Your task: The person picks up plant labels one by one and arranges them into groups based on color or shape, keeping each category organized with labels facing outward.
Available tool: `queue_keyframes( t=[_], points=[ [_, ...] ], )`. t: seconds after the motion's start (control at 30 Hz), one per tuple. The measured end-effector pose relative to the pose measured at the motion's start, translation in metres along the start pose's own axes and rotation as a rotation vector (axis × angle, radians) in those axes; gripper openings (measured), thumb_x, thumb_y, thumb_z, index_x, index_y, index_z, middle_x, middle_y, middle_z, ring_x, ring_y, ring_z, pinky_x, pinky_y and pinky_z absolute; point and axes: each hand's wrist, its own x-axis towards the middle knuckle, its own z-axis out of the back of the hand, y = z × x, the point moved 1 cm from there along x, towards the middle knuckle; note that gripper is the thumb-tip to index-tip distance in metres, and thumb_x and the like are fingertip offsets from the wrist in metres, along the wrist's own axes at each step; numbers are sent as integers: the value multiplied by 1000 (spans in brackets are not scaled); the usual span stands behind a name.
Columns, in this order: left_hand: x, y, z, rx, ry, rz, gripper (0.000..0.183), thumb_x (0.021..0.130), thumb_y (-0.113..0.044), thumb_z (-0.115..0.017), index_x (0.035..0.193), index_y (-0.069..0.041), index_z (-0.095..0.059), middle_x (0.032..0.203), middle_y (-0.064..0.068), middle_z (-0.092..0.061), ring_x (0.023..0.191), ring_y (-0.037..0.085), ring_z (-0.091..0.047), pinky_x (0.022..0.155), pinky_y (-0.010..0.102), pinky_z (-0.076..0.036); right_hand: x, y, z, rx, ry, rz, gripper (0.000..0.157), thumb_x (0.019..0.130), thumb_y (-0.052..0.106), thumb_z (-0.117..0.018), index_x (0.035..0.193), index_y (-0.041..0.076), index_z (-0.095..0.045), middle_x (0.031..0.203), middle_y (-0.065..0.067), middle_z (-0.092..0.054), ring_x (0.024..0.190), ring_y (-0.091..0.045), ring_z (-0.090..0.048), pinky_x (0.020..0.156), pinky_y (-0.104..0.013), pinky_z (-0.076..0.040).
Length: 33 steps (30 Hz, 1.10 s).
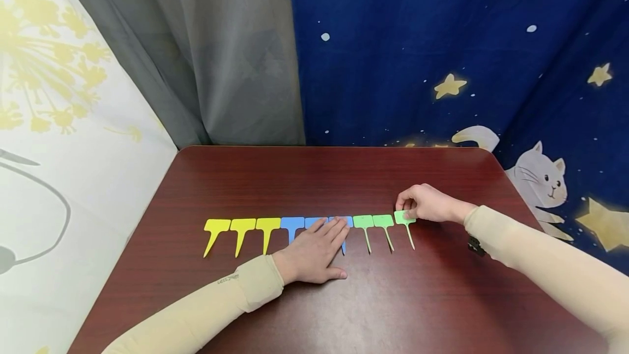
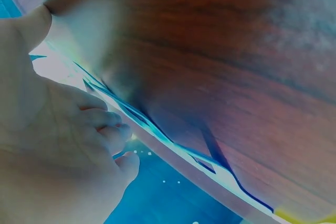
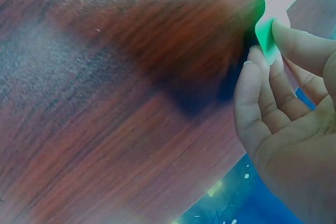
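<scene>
A row of T-shaped plastic plant labels runs across the table, stems toward me. Yellow plant labels (image 1: 243, 225) lie at the left end, blue plant labels (image 1: 292, 223) in the middle and green plant labels (image 1: 363, 222) to the right. My left hand (image 1: 316, 250) rests with straight fingers over the blue ones, partly hiding two of them. At the right end, my right hand (image 1: 426, 202) pinches the head of the last green plant label (image 1: 405, 217) between thumb and fingers. That green label (image 3: 266, 35) also shows in the right wrist view, the thumb on its face.
The dark red-brown wooden table (image 1: 314, 179) has rounded far corners. Behind it hang a grey curtain (image 1: 236, 59) and a blue curtain (image 1: 383, 59) with stars and a cat. A white patterned cloth (image 1: 73, 152) hangs along the left side.
</scene>
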Motion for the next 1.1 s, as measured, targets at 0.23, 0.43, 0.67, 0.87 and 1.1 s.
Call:
queue_keyframes(
  t=[0.23, 0.43, 0.67, 0.87, 1.1],
  points=[
    [-2, -1, 3, -11, 1, 2, 94, 97, -72, -38, 161, -5, -20, 167, 11, -14, 153, 26, -14, 122, 44, -14, -1, -1, -5, -10, -27, -3, 22, 84, -2, -77, 95, 16, -74, 83, 0, -67, 75, -17, -59, 68, -31, -50],
    [-2, -1, 3, -15, -8, 2, 95, 96, -72, -40, 160, -4, -20, 167, 12, -14, 153, 26, -14, 122, 45, -14, -1, -2, -9, -60, -71, 13, 23, 82, 1, -80, 95, 19, -75, 81, 4, -65, 72, -14, -58, 65, -30, -48],
    [-5, 0, 3, -25, -17, 8, 96, 96, -71, -41, 161, -4, -19, 168, 12, -12, 153, 26, -12, 122, 45, -14, -5, -1, -9, -119, -73, -1, 24, 81, 12, -85, 100, 22, -74, 86, 5, -61, 77, -13, -57, 68, -31, -48],
    [-9, 2, 2, -39, -17, 19, 94, 97, -71, -39, 161, -4, -19, 168, 12, -11, 154, 27, -11, 122, 45, -12, -14, 3, -8, -197, -54, 0, 32, 78, 17, -88, 104, 26, -73, 91, 6, -60, 83, -17, -58, 71, -34, -48],
    [-13, 3, 1, -37, -41, 22, 94, 97, -70, -40, 161, -4, -19, 167, 13, -13, 153, 27, -12, 122, 45, -13, -16, 4, -12, -240, -66, 15, 34, 78, 15, -88, 105, 29, -73, 93, 8, -59, 88, -15, -58, 74, -35, -49]
  ],
)
